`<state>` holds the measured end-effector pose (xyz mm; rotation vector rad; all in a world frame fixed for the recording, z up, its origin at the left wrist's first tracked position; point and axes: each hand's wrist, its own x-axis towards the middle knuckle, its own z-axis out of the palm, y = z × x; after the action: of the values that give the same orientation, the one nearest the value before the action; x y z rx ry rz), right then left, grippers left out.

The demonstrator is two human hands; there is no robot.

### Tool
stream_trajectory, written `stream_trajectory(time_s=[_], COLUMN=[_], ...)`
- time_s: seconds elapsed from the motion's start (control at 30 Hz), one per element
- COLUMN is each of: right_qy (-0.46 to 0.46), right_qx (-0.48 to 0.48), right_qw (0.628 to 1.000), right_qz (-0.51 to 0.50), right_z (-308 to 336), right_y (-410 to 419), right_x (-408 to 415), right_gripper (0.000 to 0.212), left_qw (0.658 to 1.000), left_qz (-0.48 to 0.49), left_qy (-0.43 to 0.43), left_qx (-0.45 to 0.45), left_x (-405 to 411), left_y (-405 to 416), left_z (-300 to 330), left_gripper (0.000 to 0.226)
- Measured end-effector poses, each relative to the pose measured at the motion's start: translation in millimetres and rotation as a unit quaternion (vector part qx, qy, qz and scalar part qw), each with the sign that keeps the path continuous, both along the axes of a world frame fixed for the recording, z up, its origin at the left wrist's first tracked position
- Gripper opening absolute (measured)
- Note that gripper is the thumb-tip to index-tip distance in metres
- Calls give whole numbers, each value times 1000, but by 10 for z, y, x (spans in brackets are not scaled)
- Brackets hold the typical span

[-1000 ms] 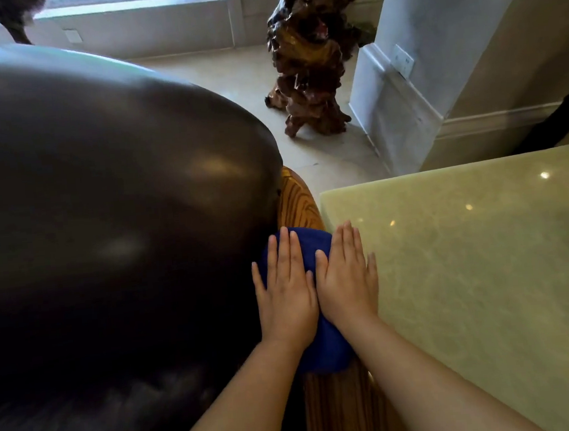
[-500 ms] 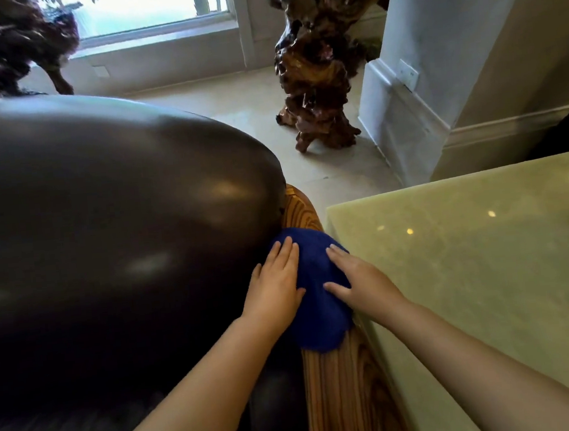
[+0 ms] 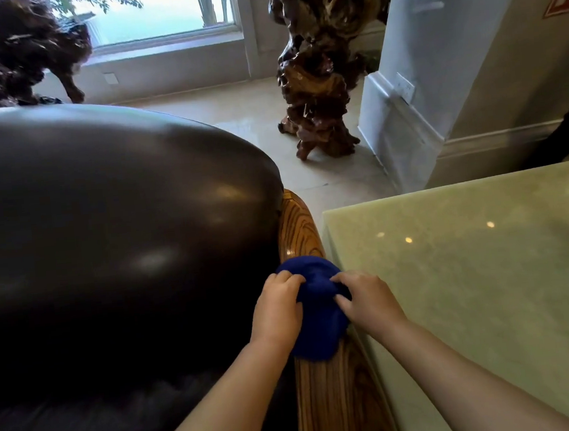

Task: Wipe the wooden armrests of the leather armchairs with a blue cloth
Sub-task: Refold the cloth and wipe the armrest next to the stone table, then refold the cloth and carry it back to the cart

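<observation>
A blue cloth (image 3: pixel 316 319) lies bunched on the striped wooden armrest (image 3: pixel 334 403) that runs along the right side of a dark brown leather armchair (image 3: pixel 113 237). My left hand (image 3: pixel 277 310) grips the cloth's left side with curled fingers. Gathering the cloth's right side is my right hand (image 3: pixel 366 297), its fingers also curled into the fabric. The curved far end of the armrest (image 3: pixel 296 224) shows bare beyond the cloth.
A pale green stone tabletop (image 3: pixel 482 287) sits tight against the armrest on the right. A gnarled root-wood sculpture (image 3: pixel 319 74) stands on the tiled floor ahead, beside a white pillar base (image 3: pixel 403 129). Another dark root piece (image 3: pixel 4 57) stands behind the chair.
Both hands went from lying flat on the cloth to curling their fingers and bunching it. The view tilted up, showing more floor and window.
</observation>
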<state>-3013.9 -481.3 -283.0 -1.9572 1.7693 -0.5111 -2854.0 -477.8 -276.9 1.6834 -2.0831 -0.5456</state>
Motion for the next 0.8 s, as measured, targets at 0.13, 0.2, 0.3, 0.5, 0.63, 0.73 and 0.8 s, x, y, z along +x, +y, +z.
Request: stream_trajectory(time_s=[0.13, 0.2, 0.3, 0.5, 0.63, 0.73, 0.8], right_qy=[-24, -78, -115, -128, -99, -77, -65], right_qx=[99, 131, 133, 142, 149, 141, 128], right_qw=[993, 986, 981, 972, 963, 952, 946], right_qz=[51, 65, 77, 135, 201, 259, 292], right_z=[324, 532, 907, 1977, 2766, 3344, 3695], right_y=[29, 42, 56, 188, 307, 428, 525], right_x=[-148, -169, -192, -175, -17, 259, 511], right_gripper=[26, 19, 14, 14, 20, 23, 24], left_qw=[993, 987, 977, 965, 970, 977, 981], left_qz=[-32, -37, -41, -55, -51, -23, -10], left_qy=[-2, 36, 73, 112, 107, 97, 79], left_qx=[109, 151, 198, 229, 213, 190, 177], left_x=[129, 221, 337, 567, 777, 1035, 1264], left_y=[42, 34, 24, 170, 413, 670, 887], left_z=[262, 458, 862, 1929, 2683, 3266, 3636], left_gripper=[37, 37, 36, 28, 25, 26, 27])
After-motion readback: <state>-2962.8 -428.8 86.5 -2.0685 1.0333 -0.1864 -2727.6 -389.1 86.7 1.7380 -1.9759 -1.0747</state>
